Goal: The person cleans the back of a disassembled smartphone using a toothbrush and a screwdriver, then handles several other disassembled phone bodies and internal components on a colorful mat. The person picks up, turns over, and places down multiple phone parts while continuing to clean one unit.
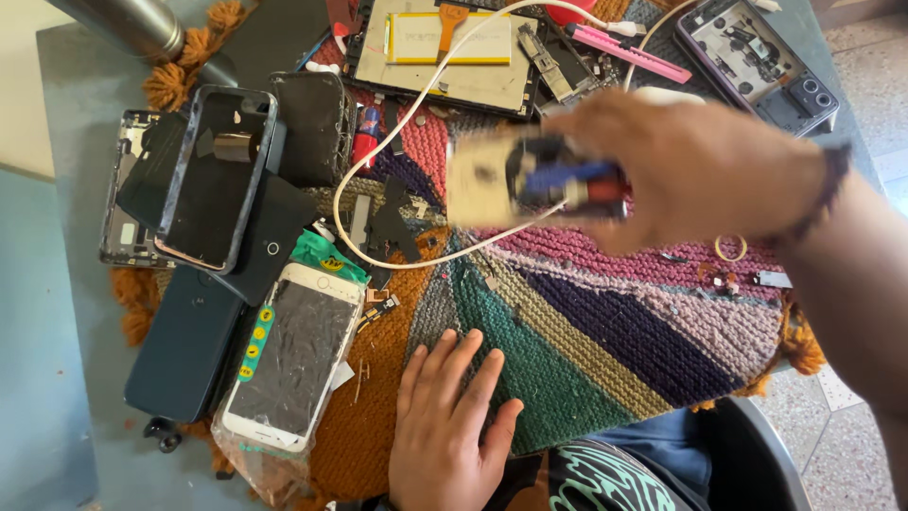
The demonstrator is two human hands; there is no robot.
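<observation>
Desk (66, 312) grey-blue, mostly covered by a knitted multicoloured mat (605, 322) with orange tassels at its corners.

Open room: bare mat across the centre and toward the right edge; only a small yellow ring (729, 248) and tiny metal bits near the right edge. Left half crowded. White smartphone with cracked screen (293, 360) near the front-left, lying on a clear bag. Dark phone back cover (184, 345) just beside it toward the left edge. Empty black phone case (216, 175) farther back, overlapping a stripped phone frame (128, 189) at the left edge. Back edge: opened tablet with yellow-bordered battery (445, 43), pink tool (629, 52), opened phone with exposed camera modules (757, 61) in the back-right corner. White cable (397, 142) loops from the back over the mat centre.

Left hand (449, 431): flat, palm down on the mat at the front edge, fingers slightly spread, pointing toward the back; holding nothing.

Right hand (690, 170): raised above mat centre, forearm entering from the right edge, dark band at the wrist. Fingers curled together around a motion-blurred bundle of small tools (544, 180), blue and red grips plus a pale square part at its left end. Exact kind not readable through blur. Bundle off the mat, above the cable loop.
</observation>
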